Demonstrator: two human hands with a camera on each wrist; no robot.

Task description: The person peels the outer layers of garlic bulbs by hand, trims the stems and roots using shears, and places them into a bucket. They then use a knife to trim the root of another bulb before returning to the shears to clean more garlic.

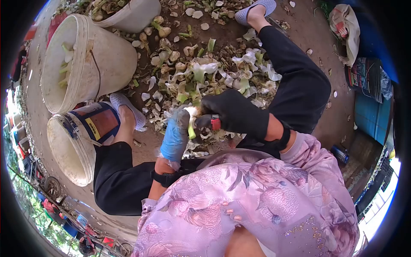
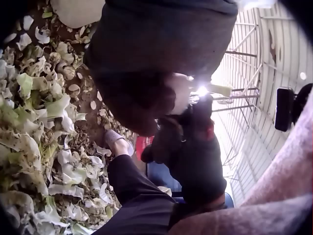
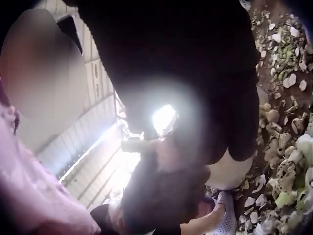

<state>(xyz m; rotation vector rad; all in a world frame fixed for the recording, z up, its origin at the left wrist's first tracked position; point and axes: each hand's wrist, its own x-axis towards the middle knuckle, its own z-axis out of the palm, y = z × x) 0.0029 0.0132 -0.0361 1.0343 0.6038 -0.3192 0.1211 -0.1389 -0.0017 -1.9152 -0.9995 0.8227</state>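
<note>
My left hand (image 1: 174, 132), in a blue glove, grips a white garlic bulb (image 1: 192, 112) whose short green stem (image 1: 191, 131) points down toward my lap. My right hand (image 1: 235, 113), in a black glove, is close against the bulb with curled fingers. It holds a small tool with a red part (image 1: 215, 123); the rest of the tool is mostly hidden by the glove. In the left wrist view the pale stem (image 2: 221, 90) sticks out between the two hands beside a bright glare. The right wrist view is dark and glaring around the stem (image 3: 136, 146).
White and green peelings (image 1: 205, 77) lie heaped between my feet, with untrimmed bulbs (image 1: 162, 29) behind. On the left stand a large white bucket (image 1: 113, 58) with trimmed pieces inside and a labelled bucket (image 1: 92, 122). Another tub (image 1: 137, 16) sits at the back. A can (image 1: 339, 154) lies right.
</note>
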